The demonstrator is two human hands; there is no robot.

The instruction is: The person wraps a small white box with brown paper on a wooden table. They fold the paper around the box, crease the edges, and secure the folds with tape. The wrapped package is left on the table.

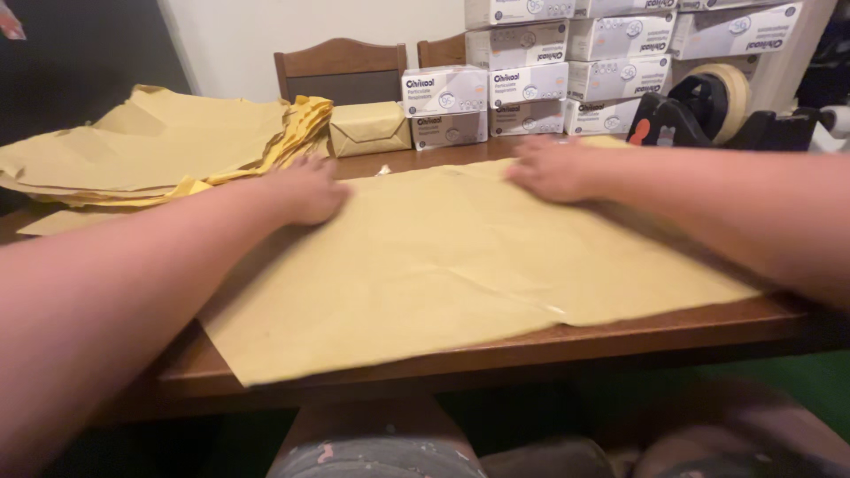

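tape dispenser (708, 111): right end cut off | stacked white boxes (611, 53): tops cropped, perhaps blurred

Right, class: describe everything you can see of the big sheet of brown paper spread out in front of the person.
The sheet of brown paper is large, yellowish tan and roughly rectangular, lying flat on the wooden table with faint creases. Its near edge reaches the table's front edge. The left hand presses its far left corner and the right hand its far right part, both palms down.

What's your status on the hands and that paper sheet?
Both hands flat on sheet: left hand at its far left corner, right hand at far edge. Sheet lies spread on table. Nothing on it.
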